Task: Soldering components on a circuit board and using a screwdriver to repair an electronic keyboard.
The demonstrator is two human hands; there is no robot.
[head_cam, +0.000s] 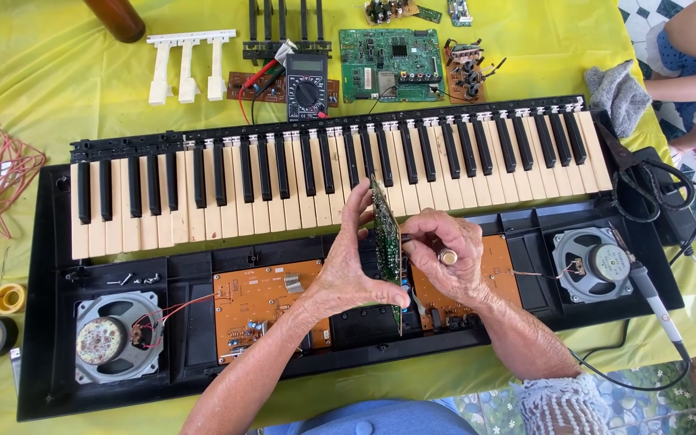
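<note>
**Green board held on edge over an opened keyboard**

While it stands on edge above the middle of the opened keyboard point(340, 242), the green circuit board point(387, 242) is pinched by the left hand point(348, 270), thumb under its lower end and fingers curled at its top. The right hand point(449, 258) presses against its other face, fingers closed round a small tool with a round metal cap point(448, 257). Orange boards point(263, 306) lie in the case beneath, with a speaker point(114, 337) at each end. Toward the table's far edge sit a multimeter point(306, 87), another green board point(388, 64) and loose white keys point(187, 64).
</note>
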